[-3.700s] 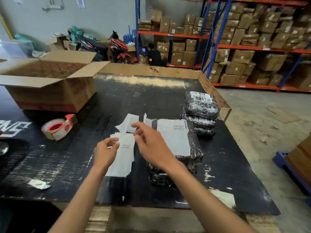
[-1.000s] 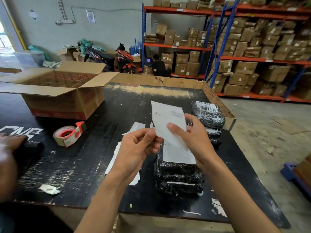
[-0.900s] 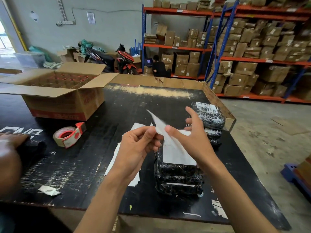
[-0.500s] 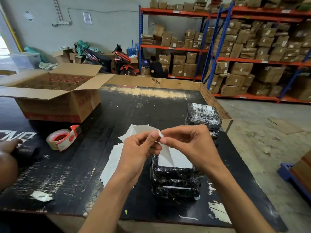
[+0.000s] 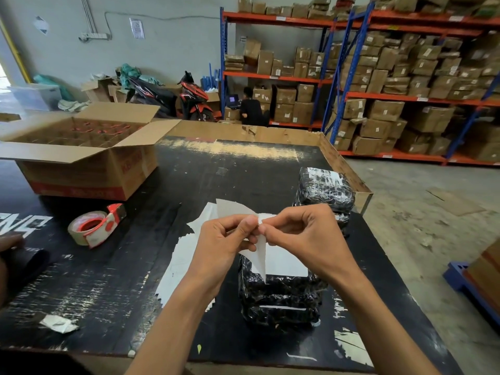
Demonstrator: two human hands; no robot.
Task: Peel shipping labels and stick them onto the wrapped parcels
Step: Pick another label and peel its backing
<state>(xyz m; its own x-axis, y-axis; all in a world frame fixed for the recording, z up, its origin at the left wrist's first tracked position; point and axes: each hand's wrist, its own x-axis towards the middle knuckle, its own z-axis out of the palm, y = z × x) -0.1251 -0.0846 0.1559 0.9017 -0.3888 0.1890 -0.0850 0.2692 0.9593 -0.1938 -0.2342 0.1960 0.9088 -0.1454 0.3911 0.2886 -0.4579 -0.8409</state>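
both the left hand (image 5: 224,239) and the right hand (image 5: 300,236) pinch one corner of the white paper shipping label (image 5: 259,253) above the near stack of black wrapped parcels (image 5: 281,296) on the bench (image 5: 113,280), and i think the thin label can tear or curl onto itself if the backing is pulled too quickly.

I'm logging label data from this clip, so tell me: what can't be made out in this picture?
All in the head view:
- Label: its print faces away, and the left hand and right hand cover the pinched corner.
- Label on the near parcels: blurred and partly hidden by the hands.
- Far parcels: label text too small.
- Another person's hand: cut off by the left edge.
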